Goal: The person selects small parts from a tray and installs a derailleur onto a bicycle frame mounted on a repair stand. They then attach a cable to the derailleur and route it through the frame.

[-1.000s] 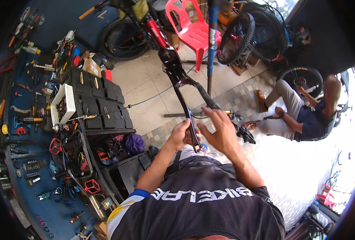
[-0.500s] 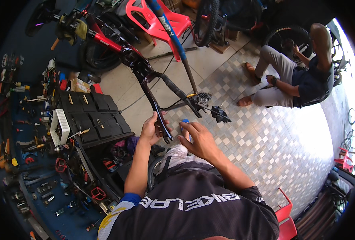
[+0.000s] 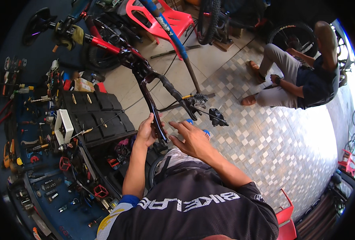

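A dark red and black bicycle frame (image 3: pixel 144 91) slants down toward me, its rear end close to my body. My left hand (image 3: pixel 146 133) is closed around the lower end of the near rear stay, which has a pale stripe along it. Just right of that stay is my right hand (image 3: pixel 194 141), fingers apart and thumb toward the stay; I see nothing in it. On the frame's other rear arm sit a cassette (image 3: pixel 200 101) and, hanging by it, a black rear derailleur (image 3: pixel 217 117).
A blue pole (image 3: pixel 165 27) stands beyond the frame, before a red plastic chair (image 3: pixel 177 21). At left are a black case (image 3: pixel 99 108), a white perforated basket (image 3: pixel 64 126) and a blue tool bench (image 3: pixel 71 196). A seated person (image 3: pixel 293 80) is at right by a wheel.
My right hand has moved left, nearer the stay. My left hand keeps its hold on the frame. The whole view has shifted slightly.
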`<state>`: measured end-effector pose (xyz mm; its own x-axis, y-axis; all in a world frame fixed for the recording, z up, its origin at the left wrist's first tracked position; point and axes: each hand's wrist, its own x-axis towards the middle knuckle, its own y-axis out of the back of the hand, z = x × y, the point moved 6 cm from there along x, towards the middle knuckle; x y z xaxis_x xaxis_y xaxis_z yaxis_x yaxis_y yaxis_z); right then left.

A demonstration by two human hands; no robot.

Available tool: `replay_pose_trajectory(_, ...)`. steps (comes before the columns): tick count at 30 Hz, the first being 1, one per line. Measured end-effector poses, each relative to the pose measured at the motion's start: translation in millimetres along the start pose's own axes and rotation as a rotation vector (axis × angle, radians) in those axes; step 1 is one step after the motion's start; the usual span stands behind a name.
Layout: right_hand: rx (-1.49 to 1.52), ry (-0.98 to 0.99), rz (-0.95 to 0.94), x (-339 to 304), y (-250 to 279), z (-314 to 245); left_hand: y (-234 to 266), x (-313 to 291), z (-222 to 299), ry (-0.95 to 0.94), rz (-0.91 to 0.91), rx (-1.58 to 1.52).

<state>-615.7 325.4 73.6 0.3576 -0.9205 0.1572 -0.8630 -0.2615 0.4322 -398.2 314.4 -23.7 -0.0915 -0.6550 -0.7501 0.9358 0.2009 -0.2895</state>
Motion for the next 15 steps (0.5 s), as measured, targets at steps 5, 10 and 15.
replay_pose_trajectory(5, 0.032, -0.112, -0.133, 13, -31, 2, 1, -3, 6, 0.014, -0.012, -0.010)
replay_pose_trajectory(10, 0.198, -0.170, -0.132, 8, -76, 15, -4, -4, 4, 0.044, 0.020, 0.021)
replay_pose_trajectory(15, 0.653, -0.578, -0.357, 16, -100, 10, 14, 9, -11, 0.049, -0.016, -0.017)
